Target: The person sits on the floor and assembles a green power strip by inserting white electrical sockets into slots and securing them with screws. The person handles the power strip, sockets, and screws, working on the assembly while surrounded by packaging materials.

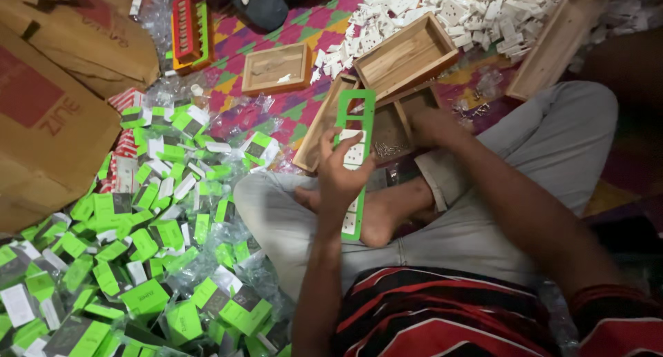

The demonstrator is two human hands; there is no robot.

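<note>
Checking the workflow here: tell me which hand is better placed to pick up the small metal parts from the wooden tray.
Probably the right hand: it is at the wooden tray beside the small metal parts. The left hand is busy gripping the green frame.

A person wears a short-sleeved shirt [442,315] banded in red, black and thin white stripes, the bands running at a slant across the chest and around the right sleeve [615,309]. Light grey trousers [552,143] cover both legs, the cloth creased at the knees, with 1 cuff turned up above the ankle. Both forearms are bare from elbow to wrist. The left hand [342,174] and right hand [431,126] carry no gloves, rings or watch that can be made out. The 1 foot [387,208] in view is bare.
</note>
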